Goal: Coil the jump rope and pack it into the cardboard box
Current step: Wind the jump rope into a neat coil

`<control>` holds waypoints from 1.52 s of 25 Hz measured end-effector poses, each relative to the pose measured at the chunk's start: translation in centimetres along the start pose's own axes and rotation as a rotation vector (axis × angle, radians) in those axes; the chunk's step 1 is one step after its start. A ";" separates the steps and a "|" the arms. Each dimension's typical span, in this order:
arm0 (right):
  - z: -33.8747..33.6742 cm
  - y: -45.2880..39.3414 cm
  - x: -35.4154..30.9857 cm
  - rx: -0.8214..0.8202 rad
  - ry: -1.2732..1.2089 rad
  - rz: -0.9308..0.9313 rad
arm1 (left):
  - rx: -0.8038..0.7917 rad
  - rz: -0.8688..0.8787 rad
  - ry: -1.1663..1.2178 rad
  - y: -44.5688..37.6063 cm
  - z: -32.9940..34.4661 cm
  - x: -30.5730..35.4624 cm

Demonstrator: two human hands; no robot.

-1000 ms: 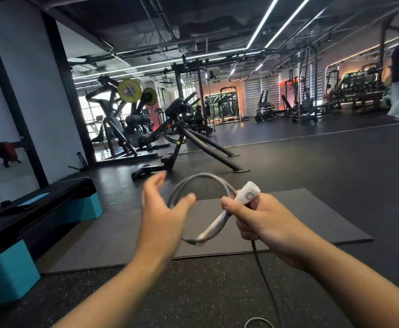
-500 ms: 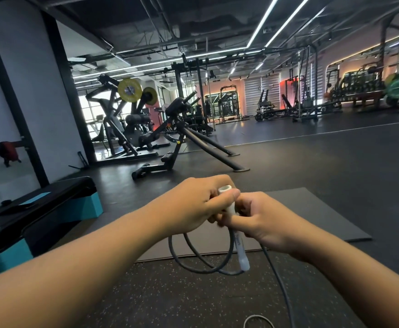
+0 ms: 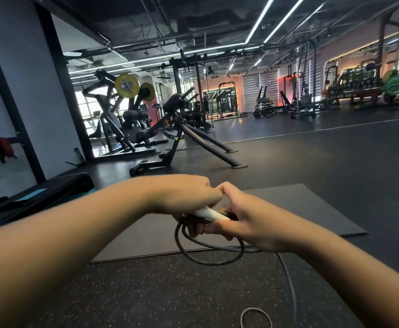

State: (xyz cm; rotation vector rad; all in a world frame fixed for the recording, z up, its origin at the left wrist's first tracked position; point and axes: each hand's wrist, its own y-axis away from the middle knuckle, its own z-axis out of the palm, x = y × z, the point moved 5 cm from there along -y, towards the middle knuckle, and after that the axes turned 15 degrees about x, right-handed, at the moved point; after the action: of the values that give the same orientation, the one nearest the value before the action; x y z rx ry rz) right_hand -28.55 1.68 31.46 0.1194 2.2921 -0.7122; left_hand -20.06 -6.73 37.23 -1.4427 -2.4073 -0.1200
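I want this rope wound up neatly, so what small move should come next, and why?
Probably draw up another loop with the right hand. Both hands pinch the white handle and a small coil, but loose rope trails to the floor.

Left forearm (image 3: 58, 235): bare from the lower left of the frame to the wrist; no sleeve, watch or band
Right forearm (image 3: 336, 263): bare from the lower right; no sleeve or band
Left hand (image 3: 184, 195): ungloved; no ring visible
Right hand (image 3: 248, 223): ungloved; no ring visible
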 end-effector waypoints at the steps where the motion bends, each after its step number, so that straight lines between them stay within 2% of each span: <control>1: 0.1 0.0 0.1 0.008 -0.031 -0.001 | -0.046 0.037 -0.106 0.0 0.0 0.8; 3: -0.1 0.1 0.2 0.013 -0.083 0.013 | -0.090 0.151 -0.358 0.1 0.3 1.4; 5: -0.8 0.3 0.2 -0.007 -0.077 0.018 | -0.122 0.230 -0.493 0.4 1.1 1.1; 9: -4.0 0.7 1.5 0.078 0.098 0.026 | -0.113 0.192 -0.306 1.5 -0.4 -1.2; 11: -6.0 1.0 3.1 0.153 0.134 0.100 | -0.082 0.142 -0.096 1.9 -2.1 -3.5; 13: -7.1 1.4 4.3 0.248 0.047 0.166 | -0.029 0.097 0.186 2.2 -3.0 -5.5; 15: -6.6 1.4 4.6 0.284 -0.159 0.227 | 0.087 0.028 0.508 2.0 -3.2 -6.5; 19: -2.5 0.7 3.8 0.214 -0.778 0.361 | 0.394 -0.181 1.137 1.6 -1.7 -5.8; 23: 1.3 0.4 2.2 0.283 -0.998 0.321 | 0.479 -0.312 1.620 1.7 1.2 -3.2; 24: 2.1 0.5 1.7 0.315 -1.041 0.326 | 0.521 -0.332 1.654 1.7 1.9 -2.6; 26: 3.1 0.5 0.7 0.361 -1.062 0.325 | 0.653 -0.361 1.558 1.5 3.3 -2.2; 28: 3.5 0.4 -0.6 0.396 -0.969 0.285 | 0.711 -0.356 1.518 1.3 4.4 -1.8; 30: 3.4 0.2 -1.8 0.433 -0.873 0.229 | 0.695 -0.328 1.531 1.1 5.2 -1.1; 34: 2.7 0.3 -2.1 0.514 -0.875 0.205 | 0.639 -0.308 1.554 1.2 6.2 0.0; 37: 2.1 0.2 -1.1 0.485 -0.872 0.234 | 0.575 -0.309 1.470 1.3 6.9 -0.7; 38: 1.8 0.2 -0.6 0.443 -0.886 0.254 | 0.616 -0.317 1.393 1.5 6.8 -1.4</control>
State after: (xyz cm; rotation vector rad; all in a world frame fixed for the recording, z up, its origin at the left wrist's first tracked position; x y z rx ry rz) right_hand -26.90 0.94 30.73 0.2388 1.2366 -0.8982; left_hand -19.78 -5.57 30.29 -0.3612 -1.2566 -0.2954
